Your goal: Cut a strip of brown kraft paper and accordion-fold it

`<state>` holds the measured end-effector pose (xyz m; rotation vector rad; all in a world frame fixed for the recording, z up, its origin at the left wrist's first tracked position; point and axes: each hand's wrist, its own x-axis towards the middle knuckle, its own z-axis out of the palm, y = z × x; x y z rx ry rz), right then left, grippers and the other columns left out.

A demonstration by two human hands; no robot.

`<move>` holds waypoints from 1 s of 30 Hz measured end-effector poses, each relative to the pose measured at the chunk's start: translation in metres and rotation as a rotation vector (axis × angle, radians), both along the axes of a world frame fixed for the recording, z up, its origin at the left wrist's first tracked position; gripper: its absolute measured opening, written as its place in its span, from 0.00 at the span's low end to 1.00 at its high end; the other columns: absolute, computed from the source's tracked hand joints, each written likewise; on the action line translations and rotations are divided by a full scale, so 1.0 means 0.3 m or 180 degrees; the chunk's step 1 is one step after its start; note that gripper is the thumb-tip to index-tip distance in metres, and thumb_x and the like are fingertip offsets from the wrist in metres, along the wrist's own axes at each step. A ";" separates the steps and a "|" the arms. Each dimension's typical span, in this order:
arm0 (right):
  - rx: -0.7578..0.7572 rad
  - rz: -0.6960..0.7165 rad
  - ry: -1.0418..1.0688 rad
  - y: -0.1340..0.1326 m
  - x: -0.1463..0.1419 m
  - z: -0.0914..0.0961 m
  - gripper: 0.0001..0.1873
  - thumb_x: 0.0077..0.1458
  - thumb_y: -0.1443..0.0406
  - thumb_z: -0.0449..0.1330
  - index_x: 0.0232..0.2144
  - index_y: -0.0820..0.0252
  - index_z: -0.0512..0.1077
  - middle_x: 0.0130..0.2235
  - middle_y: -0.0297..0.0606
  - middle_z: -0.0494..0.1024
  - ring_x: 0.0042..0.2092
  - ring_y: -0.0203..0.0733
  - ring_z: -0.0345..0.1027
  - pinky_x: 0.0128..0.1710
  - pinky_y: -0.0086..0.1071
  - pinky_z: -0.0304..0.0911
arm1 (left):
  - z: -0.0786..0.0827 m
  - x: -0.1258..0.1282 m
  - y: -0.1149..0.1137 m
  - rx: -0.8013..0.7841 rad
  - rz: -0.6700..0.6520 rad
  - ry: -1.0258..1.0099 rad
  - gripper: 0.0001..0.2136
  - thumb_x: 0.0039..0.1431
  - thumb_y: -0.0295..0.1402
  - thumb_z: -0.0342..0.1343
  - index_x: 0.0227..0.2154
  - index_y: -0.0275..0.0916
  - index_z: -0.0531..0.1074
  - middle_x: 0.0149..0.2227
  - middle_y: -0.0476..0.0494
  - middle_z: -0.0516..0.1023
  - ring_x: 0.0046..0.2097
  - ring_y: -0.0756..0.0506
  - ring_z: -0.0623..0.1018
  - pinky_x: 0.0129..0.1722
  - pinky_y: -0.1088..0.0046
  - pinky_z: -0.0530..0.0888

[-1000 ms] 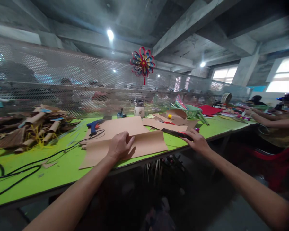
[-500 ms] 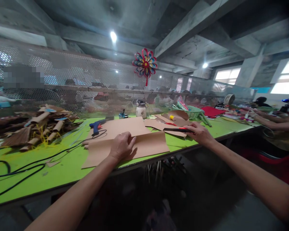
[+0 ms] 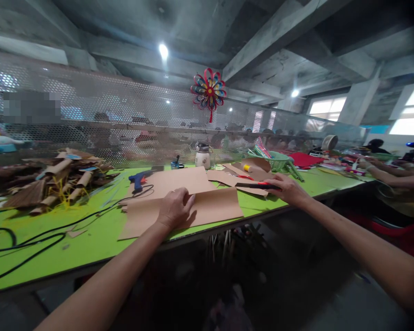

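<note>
A folded sheet of brown kraft paper lies at the table's front edge, its raised fold running left to right. My left hand is closed over that fold, with the thumb pointing right. To the right, my right hand grips a slim black-and-red tool, which looks like a utility knife, pointing left above the table. More brown paper lies flat behind the fold. A blue glue gun rests at its left side.
Brown paper pieces with yellow strings are heaped at left. A black cord crosses the green table. Behind stand a white bottle and a green basket. Red-handled scissors lie among scraps. Another person's arm reaches in at right.
The camera view has shifted very slightly. Both hands keep nearly the same place and grip, and the paper fold looks unchanged.
</note>
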<state>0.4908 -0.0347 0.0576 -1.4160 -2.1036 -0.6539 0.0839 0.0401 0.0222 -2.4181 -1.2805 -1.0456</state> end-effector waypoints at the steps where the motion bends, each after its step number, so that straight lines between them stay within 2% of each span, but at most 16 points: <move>1: -0.0017 0.0001 0.0022 -0.003 0.003 -0.004 0.15 0.55 0.60 0.56 0.45 0.51 0.74 0.34 0.40 0.70 0.36 0.42 0.66 0.39 0.35 0.63 | -0.001 0.000 0.001 0.0015 -0.0015 -0.0022 0.11 0.59 0.40 0.46 0.29 0.39 0.65 0.28 0.45 0.72 0.31 0.45 0.69 0.32 0.70 0.62; 5: -0.0210 0.0100 0.0054 -0.015 0.008 -0.016 0.16 0.55 0.61 0.56 0.46 0.53 0.72 0.33 0.39 0.70 0.36 0.43 0.66 0.39 0.36 0.63 | -0.002 0.002 0.003 0.0090 -0.0112 0.0036 0.09 0.58 0.39 0.47 0.35 0.39 0.66 0.33 0.43 0.73 0.34 0.44 0.70 0.37 0.68 0.63; 8: -0.0240 0.0158 0.0411 -0.020 0.001 -0.027 0.17 0.53 0.60 0.57 0.45 0.55 0.73 0.36 0.41 0.72 0.38 0.43 0.67 0.40 0.37 0.64 | 0.000 0.004 0.004 0.0075 -0.0226 0.0268 0.07 0.57 0.36 0.47 0.32 0.39 0.67 0.34 0.42 0.71 0.36 0.44 0.70 0.39 0.67 0.64; 11: -0.0179 -0.0029 0.1332 -0.009 -0.028 -0.049 0.18 0.50 0.56 0.59 0.41 0.60 0.74 0.35 0.41 0.75 0.37 0.44 0.69 0.39 0.37 0.65 | 0.003 0.006 0.002 -0.0003 -0.0262 0.0324 0.05 0.56 0.33 0.47 0.31 0.39 0.66 0.34 0.42 0.70 0.36 0.44 0.69 0.38 0.67 0.64; 14: -0.0290 -0.0384 0.2384 0.034 -0.105 -0.085 0.22 0.44 0.54 0.63 0.38 0.63 0.74 0.26 0.37 0.73 0.27 0.40 0.67 0.28 0.33 0.64 | 0.004 0.007 0.001 0.0000 -0.0320 0.0265 0.04 0.54 0.32 0.47 0.31 0.39 0.66 0.34 0.42 0.69 0.36 0.43 0.69 0.38 0.67 0.65; 18: -0.0743 -0.0510 0.3274 0.140 -0.268 -0.136 0.14 0.40 0.60 0.64 0.29 0.66 0.74 0.19 0.33 0.69 0.20 0.34 0.60 0.20 0.28 0.58 | 0.004 0.007 -0.001 0.0019 -0.0327 0.0152 0.04 0.53 0.30 0.48 0.30 0.39 0.66 0.33 0.42 0.69 0.36 0.43 0.69 0.39 0.66 0.65; 20: -0.0807 -0.0490 0.3322 0.187 -0.345 -0.157 0.10 0.41 0.65 0.61 0.27 0.66 0.74 0.18 0.33 0.69 0.19 0.33 0.60 0.19 0.27 0.58 | 0.004 0.005 0.001 -0.0009 -0.0339 0.0165 0.04 0.52 0.30 0.48 0.30 0.39 0.66 0.33 0.42 0.69 0.36 0.43 0.69 0.39 0.66 0.65; 23: -0.0784 -0.0513 0.3282 0.212 -0.417 -0.177 0.11 0.41 0.69 0.57 0.30 0.65 0.75 0.21 0.35 0.71 0.20 0.34 0.62 0.21 0.27 0.58 | 0.002 0.003 0.006 -0.0039 -0.0353 0.0231 0.04 0.53 0.30 0.47 0.31 0.39 0.66 0.33 0.42 0.69 0.36 0.43 0.69 0.38 0.67 0.65; 27: -0.0391 -0.0667 0.2816 0.174 -0.444 -0.182 0.13 0.42 0.69 0.55 0.32 0.64 0.75 0.27 0.40 0.76 0.27 0.40 0.68 0.27 0.30 0.61 | 0.000 0.003 0.009 -0.0086 -0.0329 0.0225 0.04 0.52 0.30 0.48 0.31 0.39 0.66 0.34 0.42 0.69 0.36 0.43 0.69 0.37 0.67 0.65; 30: -0.0141 -0.0769 0.2329 0.145 -0.449 -0.181 0.11 0.42 0.69 0.54 0.30 0.62 0.74 0.28 0.42 0.76 0.29 0.42 0.68 0.30 0.32 0.62 | 0.000 0.005 0.005 -0.0171 -0.0317 0.0141 0.04 0.53 0.30 0.48 0.30 0.39 0.66 0.33 0.42 0.69 0.36 0.43 0.69 0.38 0.67 0.65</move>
